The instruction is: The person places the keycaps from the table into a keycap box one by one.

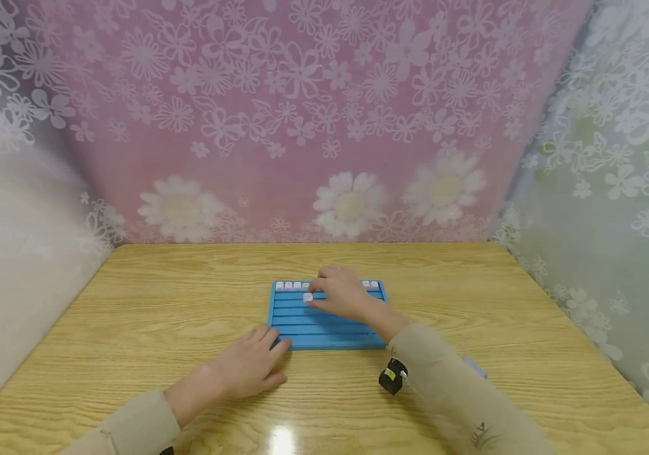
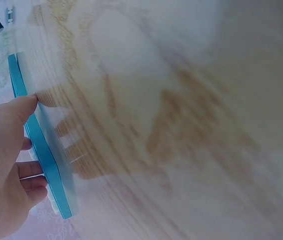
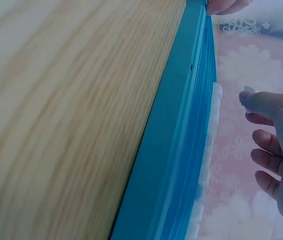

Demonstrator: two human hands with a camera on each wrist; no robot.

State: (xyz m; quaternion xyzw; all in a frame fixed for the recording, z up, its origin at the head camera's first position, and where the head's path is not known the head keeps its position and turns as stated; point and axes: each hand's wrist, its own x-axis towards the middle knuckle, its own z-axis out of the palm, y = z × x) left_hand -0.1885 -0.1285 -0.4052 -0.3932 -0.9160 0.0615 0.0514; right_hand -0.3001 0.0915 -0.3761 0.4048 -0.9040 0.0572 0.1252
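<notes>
A blue tray [image 1: 330, 342] with several parallel ledges lies on the wooden table. White keycaps [image 1: 288, 285] line its far ledge, partly hidden behind my right hand [image 1: 340, 292]. Between thumb and index finger this hand pinches one small white keycap [image 1: 308, 297], held over the upper ledges. The same keycap [image 3: 249, 90] shows at the fingertips in the right wrist view, the other fingers loosely bent. My left hand [image 1: 247, 365] rests at the tray's near left corner, fingers touching its edge and thumb apart on the table side.
A small light-blue item [image 1: 474, 367] lies on the table [image 1: 188, 284] right of the tray, partly behind the right sleeve. A black wrist camera [image 1: 392, 376] hangs below that forearm. Floral curtains [image 1: 347, 126] surround the table at the back and sides.
</notes>
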